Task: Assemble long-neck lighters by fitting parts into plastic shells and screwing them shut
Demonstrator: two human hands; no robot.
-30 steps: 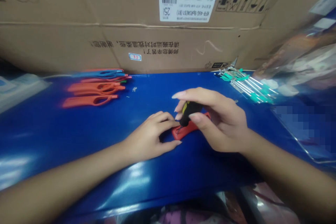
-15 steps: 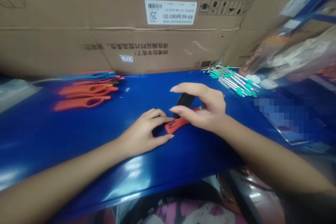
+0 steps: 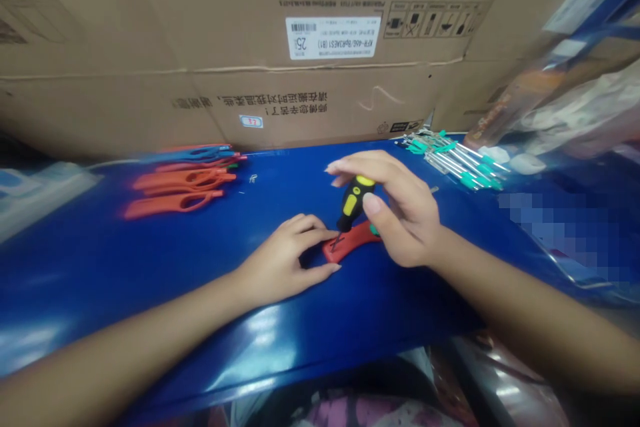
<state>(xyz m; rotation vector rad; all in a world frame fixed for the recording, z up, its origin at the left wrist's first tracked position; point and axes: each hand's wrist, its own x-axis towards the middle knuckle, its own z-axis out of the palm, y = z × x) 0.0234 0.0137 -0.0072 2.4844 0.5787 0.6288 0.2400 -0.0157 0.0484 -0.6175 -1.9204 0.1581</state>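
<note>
A red plastic handle part (image 3: 350, 240) lies on the blue table (image 3: 150, 260) in front of me. My left hand (image 3: 285, 260) pinches its near end between thumb and fingers and keeps it flat. My right hand (image 3: 395, 203) is curled round a short black and yellow screwdriver (image 3: 353, 200), which stands tilted with its tip on the red part beside my left fingertips. The far end of the red part is hidden under my right palm.
A pile of orange, red and blue plastic handles (image 3: 183, 177) lies at the back left. Green-handled metal tools (image 3: 453, 157) are heaped at the back right. A large cardboard box (image 3: 250, 47) walls the table's far edge. Clear plastic bags (image 3: 575, 107) crowd the right side.
The view shifted a little. My right hand has turned round the screwdriver, so its yellow marks now show. My left hand stays on the red part.
</note>
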